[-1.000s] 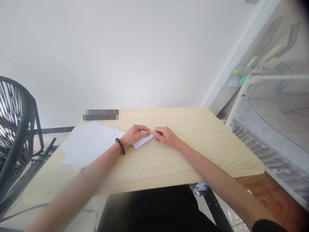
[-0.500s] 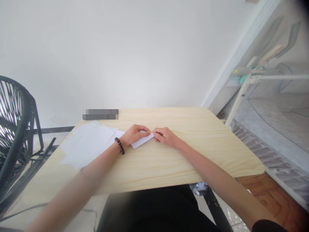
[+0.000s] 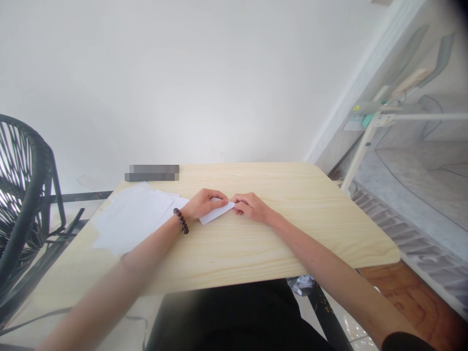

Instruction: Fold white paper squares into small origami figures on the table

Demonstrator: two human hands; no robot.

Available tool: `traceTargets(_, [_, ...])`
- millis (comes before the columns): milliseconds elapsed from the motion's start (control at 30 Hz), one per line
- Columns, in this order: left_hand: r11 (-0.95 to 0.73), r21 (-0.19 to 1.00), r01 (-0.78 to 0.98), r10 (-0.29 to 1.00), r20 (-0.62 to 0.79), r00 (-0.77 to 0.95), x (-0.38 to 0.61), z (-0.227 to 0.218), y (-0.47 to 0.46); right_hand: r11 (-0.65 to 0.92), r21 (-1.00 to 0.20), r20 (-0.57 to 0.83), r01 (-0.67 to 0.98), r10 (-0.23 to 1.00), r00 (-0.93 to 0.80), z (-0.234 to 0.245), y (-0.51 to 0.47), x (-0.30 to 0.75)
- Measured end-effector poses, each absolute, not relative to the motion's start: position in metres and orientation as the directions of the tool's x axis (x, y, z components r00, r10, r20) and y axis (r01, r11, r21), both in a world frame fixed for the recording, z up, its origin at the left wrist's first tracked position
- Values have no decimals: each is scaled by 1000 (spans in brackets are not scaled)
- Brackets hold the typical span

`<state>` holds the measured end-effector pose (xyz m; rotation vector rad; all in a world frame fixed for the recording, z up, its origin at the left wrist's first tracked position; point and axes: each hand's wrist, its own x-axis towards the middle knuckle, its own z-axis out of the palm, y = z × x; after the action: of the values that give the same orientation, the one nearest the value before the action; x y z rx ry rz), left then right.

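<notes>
Nearest to us is our dark-clothed lap [image 3: 234, 317], tucked under the near edge of the pale wooden table [image 3: 256, 253]. Both forearms reach over that edge to the middle of the tabletop. Very little has changed over the last second. The folded paper [image 3: 215, 214] has slid a touch to the left, and the beaded bracelet [image 3: 181, 221] on our left wrist has gone with it. Our fingertips have hardly moved along the paper's edge. We take that to mean the work in hand is the pressing of a fold already made, not a new one. The left hand [image 3: 204, 202] arches over the paper's far edge with its fingertips pinched on it. The right hand [image 3: 252, 207] nips the right-hand tip between thumb and fingers, and the two sets of fingertips almost touch there. The paper lies flat on the table at its centre. Its long axis runs from a square corner at the near left to a narrower end pointing far and right, into our right hand. Just left of it lies a spread of loose white sheets [image 3: 127, 219]. At the table's far left edge sits a blurred grey object [image 3: 151, 172] that we cannot make out. A black woven chair [image 3: 25, 195] stands to the left, a white stand [image 3: 360, 151] to the far right, and a plain white wall [image 3: 183, 73] behind.
</notes>
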<state>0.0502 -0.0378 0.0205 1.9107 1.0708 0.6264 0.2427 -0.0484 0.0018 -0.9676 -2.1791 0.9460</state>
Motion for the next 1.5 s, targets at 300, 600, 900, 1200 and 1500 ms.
traceTargets(300, [-308, 846, 434, 848, 38, 528, 49, 20, -37, 528, -730, 234, 433, 789, -568, 1, -48, 242])
traceTargets(600, [-319, 853, 414, 830, 41, 556, 49, 20, -38, 533, -727, 252, 433, 794, -554, 2, -48, 240])
traceTargets(900, [-303, 847, 436, 846, 29, 533, 48, 19, -36, 535, -716, 251, 448, 796, -550, 1, -48, 241])
traceTargets(1200, [-312, 828, 465, 860, 38, 509, 51, 21, -39, 611, -630, 344, 479, 773, -533, -1, -49, 240])
traceTargets(1500, [-334, 823, 460, 835, 32, 549, 48, 20, -36, 598, -657, 303, 459, 768, -565, -1, -47, 242])
